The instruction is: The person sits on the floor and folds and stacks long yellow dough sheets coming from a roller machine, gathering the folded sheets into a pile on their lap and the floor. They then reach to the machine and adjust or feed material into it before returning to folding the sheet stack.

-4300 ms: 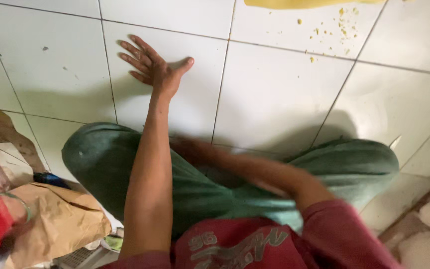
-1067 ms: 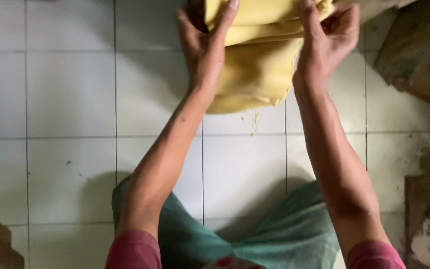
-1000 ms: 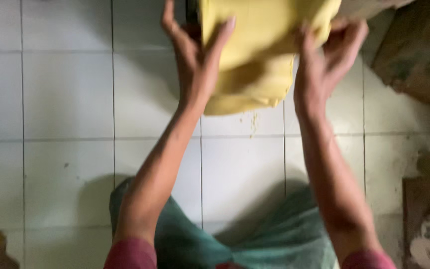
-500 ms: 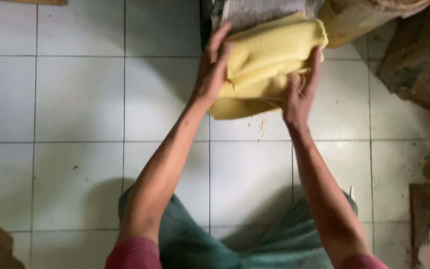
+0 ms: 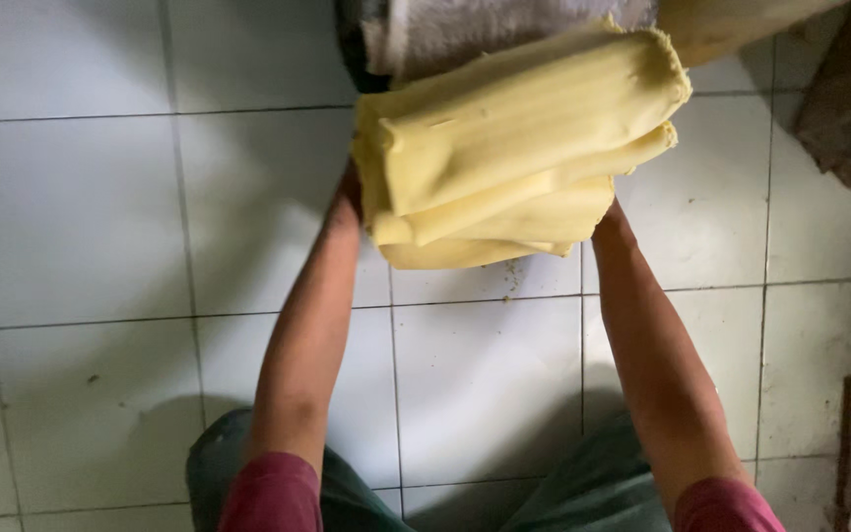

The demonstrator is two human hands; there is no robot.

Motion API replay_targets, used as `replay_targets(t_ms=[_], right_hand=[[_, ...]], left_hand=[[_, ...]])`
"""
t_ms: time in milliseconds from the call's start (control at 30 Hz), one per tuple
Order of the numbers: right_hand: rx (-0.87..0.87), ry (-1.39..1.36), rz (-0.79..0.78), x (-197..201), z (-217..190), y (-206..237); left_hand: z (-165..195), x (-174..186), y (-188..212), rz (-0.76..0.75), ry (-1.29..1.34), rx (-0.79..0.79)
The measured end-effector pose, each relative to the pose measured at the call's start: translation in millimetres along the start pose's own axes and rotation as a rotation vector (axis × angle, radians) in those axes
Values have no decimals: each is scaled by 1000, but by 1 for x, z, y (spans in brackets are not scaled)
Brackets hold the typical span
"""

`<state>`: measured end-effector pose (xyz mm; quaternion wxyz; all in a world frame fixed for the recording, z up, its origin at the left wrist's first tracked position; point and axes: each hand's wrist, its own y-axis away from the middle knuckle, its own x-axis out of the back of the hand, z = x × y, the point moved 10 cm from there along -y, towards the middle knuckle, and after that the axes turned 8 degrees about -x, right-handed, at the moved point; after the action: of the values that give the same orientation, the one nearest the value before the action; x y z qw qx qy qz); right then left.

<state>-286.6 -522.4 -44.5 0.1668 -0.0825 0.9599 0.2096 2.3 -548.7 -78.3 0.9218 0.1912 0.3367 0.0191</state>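
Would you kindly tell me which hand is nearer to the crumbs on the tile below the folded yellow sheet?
Right. The right hand, under the sheet's right end, sits just above the crumbs; the left hand grips the far left edge.

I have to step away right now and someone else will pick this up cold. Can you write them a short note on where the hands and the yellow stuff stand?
Left hand: under the left end of the folded yellow dough sheet, mostly hidden by it; grip not visible.
Right hand: under the right end, also hidden; only the wrist shows.
The sheet is folded into several layers and held up above the white tiled floor, carried on both hands.
A greyish cloth-like thing lies just beyond it at the top edge.
Yellow crumbs dot the tile below.
Done: sheet folded and lifted. Left: it has not been set down anywhere.
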Motion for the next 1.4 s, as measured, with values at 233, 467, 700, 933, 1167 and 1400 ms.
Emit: replay_targets(t_ms=[233, 467, 700, 933, 1167, 1400], right_hand=[[-43, -47, -26, 14, 28, 2], [2, -81, -1, 20, 15, -14], [-188, 33, -157, -31, 30, 45], [-537, 550, -734, -127, 110, 82], [-61, 580, -577, -167, 84, 36], [640, 1072, 535, -51, -27, 48]], left_hand=[[-33, 9, 11, 15, 2, 9], [-73, 18, 85, 234, 84, -45], [-116, -2, 259, 633, 248, -150], [-190, 4, 461, 904, 238, -41], [-158, 91, 485, 722, -436, -43], [44, 64, 288, 207, -1171, -590]])
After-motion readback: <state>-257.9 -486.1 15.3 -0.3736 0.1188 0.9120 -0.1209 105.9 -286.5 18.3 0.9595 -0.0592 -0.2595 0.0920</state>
